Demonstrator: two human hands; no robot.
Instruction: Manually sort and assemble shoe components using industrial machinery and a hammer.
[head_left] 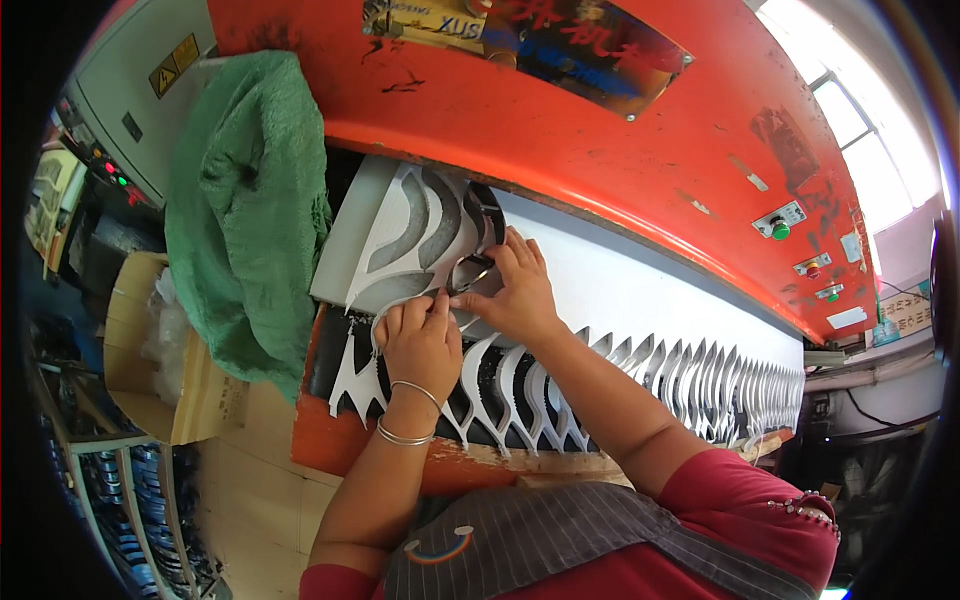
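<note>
A dark curved metal cutting die [487,213] stands on the white sheet [372,245], beside crescent-shaped cutouts that show grey. My right hand [520,295] has its fingers and thumb around the die's near part. Close by on the left, my left hand [418,335] is closed, with its bent fingers together at the die's near end. Whatever its fingertips pinch is hidden. Below my hands, the sheet's cut remnant [480,385] runs rightward as a row of thin curved white strips over a dark surface.
A large red machine body [560,100] overhangs the white work surface [620,265]. Push buttons [780,228] sit at its right end. On the left stand a green sack [250,220], an open cardboard box [210,395] and a grey electrical cabinet [140,85]. A rack [125,490] holds several dark blue pieces.
</note>
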